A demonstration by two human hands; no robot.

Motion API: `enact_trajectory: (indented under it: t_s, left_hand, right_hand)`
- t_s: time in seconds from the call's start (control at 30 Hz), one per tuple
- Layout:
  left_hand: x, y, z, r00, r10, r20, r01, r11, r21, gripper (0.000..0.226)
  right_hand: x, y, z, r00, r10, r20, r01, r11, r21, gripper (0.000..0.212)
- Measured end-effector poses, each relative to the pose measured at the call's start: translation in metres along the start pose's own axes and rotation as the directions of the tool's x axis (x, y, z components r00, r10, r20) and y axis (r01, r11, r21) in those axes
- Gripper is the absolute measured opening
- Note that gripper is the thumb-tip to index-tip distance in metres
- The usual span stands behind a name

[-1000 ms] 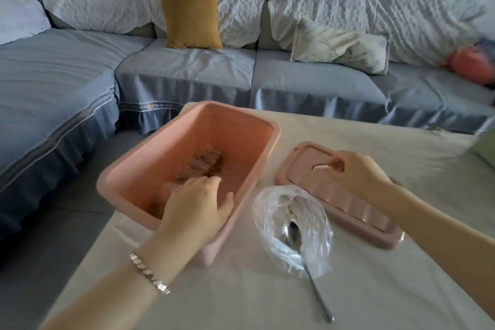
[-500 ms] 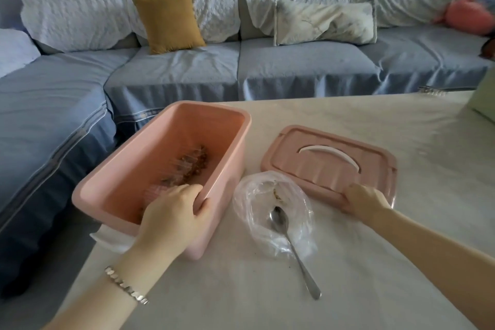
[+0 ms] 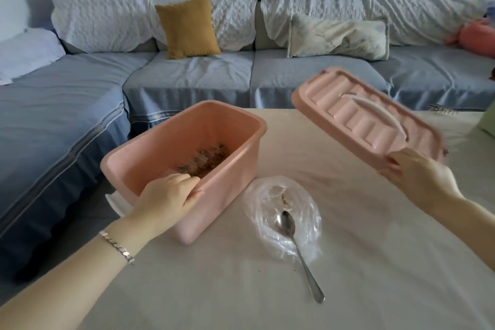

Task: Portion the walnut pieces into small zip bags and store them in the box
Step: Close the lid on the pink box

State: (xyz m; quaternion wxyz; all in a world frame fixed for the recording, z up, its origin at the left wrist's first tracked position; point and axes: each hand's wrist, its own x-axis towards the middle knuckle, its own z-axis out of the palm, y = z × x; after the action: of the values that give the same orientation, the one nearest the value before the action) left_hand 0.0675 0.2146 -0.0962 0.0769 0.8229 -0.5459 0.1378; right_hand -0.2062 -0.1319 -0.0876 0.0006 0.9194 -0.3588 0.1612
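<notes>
Two hands are seen above a cloth-covered table point(image 3: 348, 262), both forearms cut off by the lower edge. At the far left a blue-covered sofa point(image 3: 67, 120) is cropped by the frame, and a mustard cushion point(image 3: 187, 27) is propped against its back.

The left hand point(image 3: 167, 197), with a bracelet point(image 3: 117, 246) worn at the wrist, is closed over the near rim of the pink box point(image 3: 227, 185). Its fingers are curled over the rim with their tips hidden inside, and the thumb is pressed to the outer wall. A white object point(image 3: 115, 199) is half hidden under the box's near left corner and cannot be identified. Small clear bags of walnut pieces point(image 3: 206, 162) are lying on the box's bottom; their number cannot be made out.

Just right of the box, a crumpled clear plastic bag point(image 3: 284, 211) holding a few crumbs is spread on the table, and a metal spoon point(image 3: 297, 246) is laid with its bowl on the plastic.

Further right, the pink lid point(image 3: 321, 99) is held tilted in the air, clear of table and box. Its near edge is gripped by the right hand point(image 3: 417, 177), with one digit laid on top and the rest hidden beneath. A pale green object point(image 3: 488, 126) is cut off at the right edge.
</notes>
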Motion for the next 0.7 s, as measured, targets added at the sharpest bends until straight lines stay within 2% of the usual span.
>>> enact_trajectory:
  t_s: [0.1,0.17,0.23,0.27,0.3,0.33,0.37,0.43,0.47,0.5,0.6,0.7]
  left_hand:
    - [-0.006,-0.03,-0.007,0.997,0.071,0.039,-0.07,0.997,-0.036,0.015]
    - [-0.007,-0.046,-0.015,0.99,0.081,0.12,-0.077,0.996,-0.04,0.024]
    - [-0.015,-0.061,-0.023,0.985,-0.01,0.17,0.021,0.998,-0.064,0.04]
    - [-0.021,-0.068,-0.026,0.99,-0.078,0.12,0.094,0.987,-0.134,0.048]
    - [-0.026,-0.07,-0.032,0.983,-0.182,0.01,0.18,0.958,-0.225,0.05]
    - [-0.029,-0.07,-0.038,0.94,-0.33,-0.086,0.28,0.891,-0.357,0.048]
    - [-0.03,-0.07,-0.044,0.86,-0.498,-0.116,0.382,0.776,-0.502,0.047]
    - [-0.024,-0.07,-0.053,0.68,-0.733,-0.006,0.493,0.463,-0.737,0.042]
    - [-0.02,-0.073,-0.055,0.624,-0.78,0.054,0.497,0.342,-0.798,0.04]
    - [-0.017,-0.078,-0.059,0.586,-0.803,0.107,0.52,0.271,-0.81,0.038]
    - [-0.014,-0.087,-0.063,0.509,-0.816,0.274,0.69,0.197,-0.696,0.058]
    - [-0.018,-0.09,-0.057,0.512,-0.81,0.285,0.798,0.326,-0.507,0.041]
  right_hand:
    - [0.011,-0.031,-0.036,0.995,-0.087,-0.049,0.089,0.996,0.029,0.032]
    - [0.016,-0.059,-0.052,0.983,-0.171,-0.065,0.176,0.982,0.068,0.034]
    - [0.024,-0.092,-0.06,0.958,-0.282,-0.062,0.287,0.95,0.122,0.034]
    - [0.03,-0.109,-0.061,0.941,-0.337,-0.041,0.339,0.929,0.15,0.034]
    - [0.036,-0.127,-0.061,0.922,-0.388,-0.007,0.383,0.908,0.171,0.034]
    - [0.041,-0.144,-0.06,0.901,-0.433,0.031,0.42,0.888,0.186,0.034]
    - [0.046,-0.159,-0.058,0.879,-0.472,0.069,0.453,0.87,0.194,0.035]
    - [0.055,-0.189,-0.053,0.833,-0.537,0.135,0.509,0.839,0.193,0.035]
    - [0.058,-0.203,-0.049,0.81,-0.562,0.168,0.537,0.825,0.174,0.034]
    - [0.06,-0.216,-0.044,0.786,-0.586,0.196,0.57,0.81,0.137,0.033]
    - [0.065,-0.242,-0.025,0.73,-0.645,0.224,0.655,0.755,0.04,0.032]
    - [0.068,-0.253,-0.007,0.695,-0.689,0.204,0.693,0.718,0.062,0.032]
